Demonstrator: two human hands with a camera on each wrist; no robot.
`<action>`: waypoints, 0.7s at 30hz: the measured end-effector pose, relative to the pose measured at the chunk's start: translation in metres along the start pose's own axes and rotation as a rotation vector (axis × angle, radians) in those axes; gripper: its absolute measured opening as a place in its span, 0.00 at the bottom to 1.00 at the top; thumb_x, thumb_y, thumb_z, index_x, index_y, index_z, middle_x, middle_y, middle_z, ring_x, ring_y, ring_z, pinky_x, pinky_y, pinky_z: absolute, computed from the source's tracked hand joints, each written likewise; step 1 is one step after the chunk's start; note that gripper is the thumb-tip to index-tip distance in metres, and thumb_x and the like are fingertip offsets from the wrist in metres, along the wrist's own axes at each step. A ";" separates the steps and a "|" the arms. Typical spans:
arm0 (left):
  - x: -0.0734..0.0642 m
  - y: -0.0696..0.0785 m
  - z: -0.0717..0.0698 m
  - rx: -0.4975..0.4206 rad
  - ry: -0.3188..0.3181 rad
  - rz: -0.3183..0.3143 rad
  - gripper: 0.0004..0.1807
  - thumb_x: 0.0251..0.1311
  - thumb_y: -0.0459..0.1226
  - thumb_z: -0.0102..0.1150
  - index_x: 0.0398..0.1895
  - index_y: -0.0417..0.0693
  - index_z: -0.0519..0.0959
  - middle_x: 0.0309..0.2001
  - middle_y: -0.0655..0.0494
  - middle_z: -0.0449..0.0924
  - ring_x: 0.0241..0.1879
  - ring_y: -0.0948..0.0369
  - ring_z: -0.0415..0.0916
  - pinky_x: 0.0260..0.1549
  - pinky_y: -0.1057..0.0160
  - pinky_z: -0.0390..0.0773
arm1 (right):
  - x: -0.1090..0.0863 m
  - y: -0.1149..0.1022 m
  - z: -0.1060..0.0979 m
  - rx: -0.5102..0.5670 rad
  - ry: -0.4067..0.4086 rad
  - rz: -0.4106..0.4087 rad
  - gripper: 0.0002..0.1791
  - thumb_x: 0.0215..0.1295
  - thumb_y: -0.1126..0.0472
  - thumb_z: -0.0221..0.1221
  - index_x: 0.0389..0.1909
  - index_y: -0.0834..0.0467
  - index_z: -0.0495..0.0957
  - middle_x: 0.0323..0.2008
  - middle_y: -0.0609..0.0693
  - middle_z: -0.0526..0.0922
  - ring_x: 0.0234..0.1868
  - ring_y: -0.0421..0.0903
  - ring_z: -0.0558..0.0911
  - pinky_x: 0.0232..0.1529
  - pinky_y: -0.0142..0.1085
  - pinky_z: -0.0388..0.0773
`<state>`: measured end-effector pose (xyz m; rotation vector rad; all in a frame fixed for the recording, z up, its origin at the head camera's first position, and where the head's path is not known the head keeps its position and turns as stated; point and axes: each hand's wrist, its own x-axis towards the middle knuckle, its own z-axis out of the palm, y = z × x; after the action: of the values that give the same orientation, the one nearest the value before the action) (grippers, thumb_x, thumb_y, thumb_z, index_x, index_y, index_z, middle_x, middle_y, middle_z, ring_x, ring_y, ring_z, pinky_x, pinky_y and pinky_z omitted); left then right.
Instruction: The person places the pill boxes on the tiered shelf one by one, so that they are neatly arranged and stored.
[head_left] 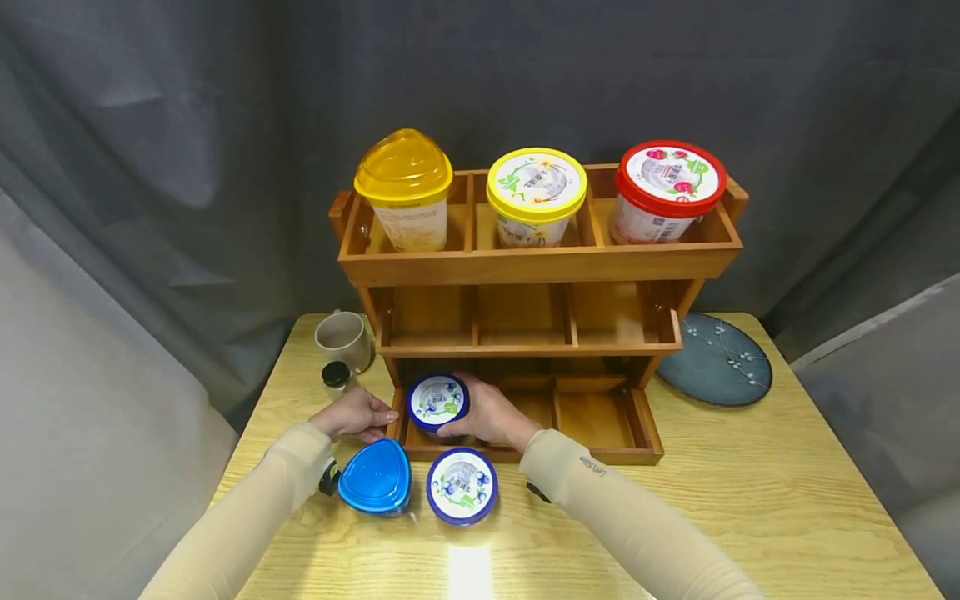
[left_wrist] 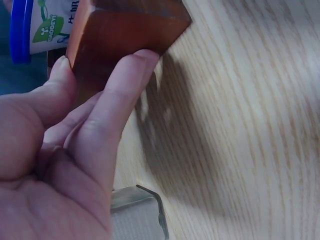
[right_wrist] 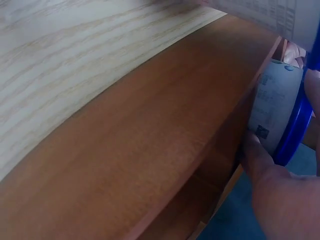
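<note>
My right hand (head_left: 487, 412) grips a white tub with a dark blue rim and blueberry lid (head_left: 437, 402), which stands in the left compartment of the bottom tier of a wooden three-tier shelf (head_left: 536, 267). In the right wrist view, one finger presses the side of that tub (right_wrist: 277, 107). My left hand (head_left: 356, 414) pinches the shelf's front left corner (left_wrist: 117, 47) between thumb and fingers. Just in front of the shelf, on the table, are a tub with a rounded-triangular blue lid (head_left: 377, 477) and another blueberry-lidded tub (head_left: 462, 486).
Along the top tier stand a tub with a domed yellow lid (head_left: 405, 187), a flat yellow-lidded tub (head_left: 536, 196) and a red-lidded tub (head_left: 670, 192). Left of the shelf are a beige mug (head_left: 343, 340) and a black-capped bottle (head_left: 337, 377). A dark blue plate (head_left: 712, 360) lies to the right.
</note>
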<state>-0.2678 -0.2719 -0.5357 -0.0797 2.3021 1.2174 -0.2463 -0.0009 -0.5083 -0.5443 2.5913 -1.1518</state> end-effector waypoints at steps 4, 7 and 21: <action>0.000 0.000 0.000 0.002 0.006 0.004 0.17 0.67 0.38 0.62 0.48 0.29 0.82 0.30 0.48 0.84 0.24 0.59 0.81 0.27 0.60 0.86 | 0.000 0.001 0.001 0.003 -0.005 -0.013 0.56 0.49 0.49 0.77 0.75 0.59 0.57 0.65 0.57 0.71 0.65 0.53 0.72 0.68 0.46 0.67; 0.000 0.000 0.001 0.011 0.010 0.005 0.17 0.67 0.38 0.62 0.48 0.30 0.82 0.31 0.48 0.84 0.25 0.59 0.81 0.28 0.60 0.86 | 0.000 0.000 0.000 -0.002 -0.011 -0.014 0.57 0.50 0.50 0.77 0.76 0.61 0.54 0.66 0.58 0.71 0.65 0.54 0.71 0.68 0.46 0.67; -0.002 0.002 0.001 0.007 -0.012 0.012 0.17 0.67 0.37 0.61 0.48 0.28 0.81 0.31 0.48 0.83 0.25 0.59 0.80 0.28 0.60 0.86 | -0.019 -0.012 -0.029 -0.099 -0.038 0.067 0.56 0.56 0.45 0.72 0.77 0.58 0.51 0.72 0.60 0.63 0.70 0.57 0.65 0.68 0.50 0.66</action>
<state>-0.2662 -0.2707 -0.5335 -0.0560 2.2997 1.2126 -0.2369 0.0192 -0.4789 -0.4916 2.6234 -0.9871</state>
